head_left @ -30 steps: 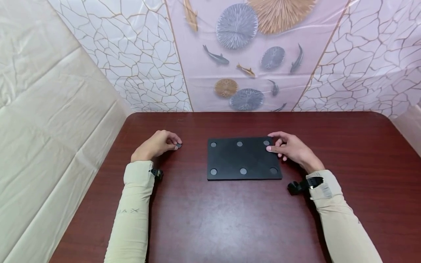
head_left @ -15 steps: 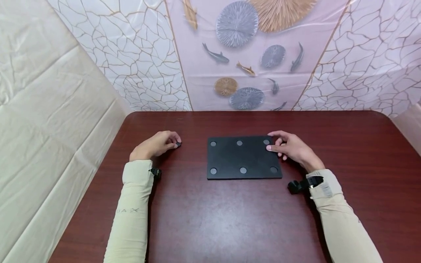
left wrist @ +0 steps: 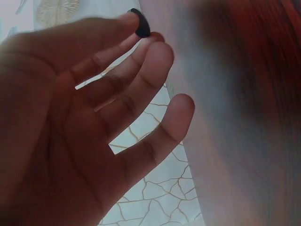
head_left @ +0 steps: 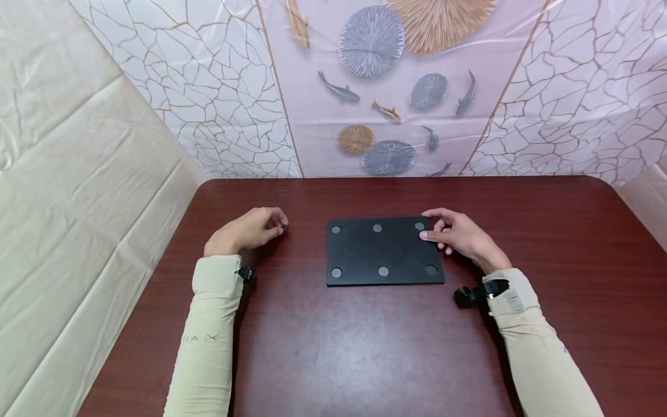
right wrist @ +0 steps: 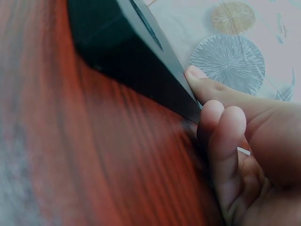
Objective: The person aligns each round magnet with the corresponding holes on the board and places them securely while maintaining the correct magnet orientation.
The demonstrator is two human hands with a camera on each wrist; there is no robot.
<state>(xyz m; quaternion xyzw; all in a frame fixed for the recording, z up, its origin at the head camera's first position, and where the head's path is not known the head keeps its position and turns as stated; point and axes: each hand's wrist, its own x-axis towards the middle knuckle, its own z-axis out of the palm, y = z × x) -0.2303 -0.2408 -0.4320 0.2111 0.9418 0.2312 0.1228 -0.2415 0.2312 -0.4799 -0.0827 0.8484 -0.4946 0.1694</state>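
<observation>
Between thumb and fingertips, my left hand point(head_left: 247, 231) pinches a small dark disc point(head_left: 283, 229) just above or at the table, left of the board; the head view does not settle which. In the left wrist view the disc point(left wrist: 142, 24) looks black and thin, seen nearly edge-on. A flat black rectangular board point(head_left: 383, 250) lies in front of me, with several round grey spots in two rows. My right hand point(head_left: 464, 237) grips its far right corner, thumb on top and index finger at the far edge. The right wrist view shows the board's side point(right wrist: 136, 75) close up.
The dark red wooden table point(head_left: 365, 347) extends around the board on all sides. A patterned wall covering point(head_left: 388, 87) rises behind its far edge, and a cream cloth point(head_left: 88, 202) hangs along the left. Each wrist wears a black strap point(head_left: 497, 288).
The disc in my left fingers has tipped up from nearly flat to steeper. My right hand keeps its hold on the board's corner. The head view has shifted slightly.
</observation>
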